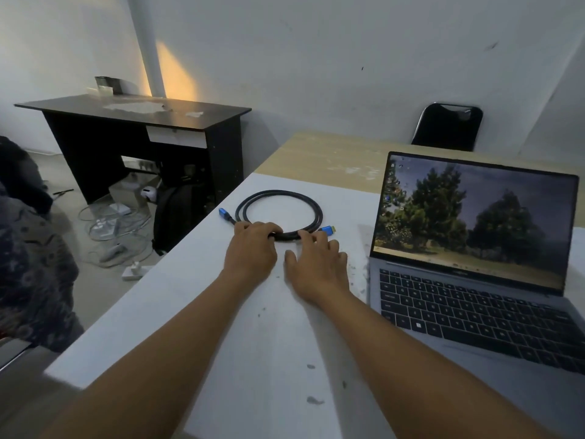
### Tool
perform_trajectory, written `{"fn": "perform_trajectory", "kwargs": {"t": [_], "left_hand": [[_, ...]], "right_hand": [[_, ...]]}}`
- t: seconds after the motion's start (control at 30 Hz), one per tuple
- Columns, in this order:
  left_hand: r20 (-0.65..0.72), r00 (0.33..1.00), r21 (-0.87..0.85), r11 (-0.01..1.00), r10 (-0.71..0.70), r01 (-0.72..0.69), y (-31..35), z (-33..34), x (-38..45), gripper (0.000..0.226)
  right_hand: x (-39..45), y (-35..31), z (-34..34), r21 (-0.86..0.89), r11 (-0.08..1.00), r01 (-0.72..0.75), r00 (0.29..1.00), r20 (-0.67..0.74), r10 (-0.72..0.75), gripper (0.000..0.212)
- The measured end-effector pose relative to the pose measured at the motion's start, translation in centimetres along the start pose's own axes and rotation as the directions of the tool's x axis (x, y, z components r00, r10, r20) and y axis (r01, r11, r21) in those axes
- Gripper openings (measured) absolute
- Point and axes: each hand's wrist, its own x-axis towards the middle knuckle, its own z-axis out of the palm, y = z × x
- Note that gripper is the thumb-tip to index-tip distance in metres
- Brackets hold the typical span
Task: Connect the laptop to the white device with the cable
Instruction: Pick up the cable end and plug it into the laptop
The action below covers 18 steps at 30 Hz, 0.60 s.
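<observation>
A black cable (278, 198) lies coiled in a ring on the white table (221, 312), with a blue plug (225, 214) at its left end and another blue plug (327, 230) at its right. My left hand (251, 248) curls its fingers over the near part of the coil. My right hand (316, 264) rests beside it, fingertips touching the same stretch of cable, fingers spread. An open grey laptop (474, 280) with a tree picture on its screen stands to the right. No white device is visible on the table.
A light wooden tabletop (332, 160) adjoins the white table at the back, with a black chair (448, 126) behind it. A black desk (136, 122) stands at the left; cables, a white adapter and a dark bag lie on the floor there.
</observation>
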Motion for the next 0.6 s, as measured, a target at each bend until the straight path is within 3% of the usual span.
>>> {"fn": "perform_trajectory", "kwargs": {"t": [0.1, 0.27, 0.43, 0.6], "left_hand": [[-0.009, 1.0, -0.04, 0.999, -0.011, 0.011, 0.0, 1.0, 2.7, 0.042], [-0.066, 0.997, -0.125, 0.991, 0.042, -0.05, -0.8, 2.1, 3.8, 0.036], [-0.065, 0.998, -0.137, 0.99, 0.011, -0.02, -0.7, 2.2, 3.8, 0.022], [-0.082, 0.996, -0.098, 0.994, 0.039, -0.047, -0.5, 2.1, 3.8, 0.024]], "right_hand": [[2.2, 0.2, 0.7, 0.011, 1.0, -0.022, 1.0, -0.007, 0.022, 0.059], [3.5, 0.8, 1.0, 0.112, 0.994, -0.014, 0.999, -0.038, 0.019, 0.042], [3.5, 1.2, 1.0, 0.172, 0.985, -0.009, 0.996, -0.088, 0.025, 0.03], [3.5, 1.2, 1.2, 0.219, 0.976, -0.016, 0.991, -0.127, 0.045, 0.027]]}}
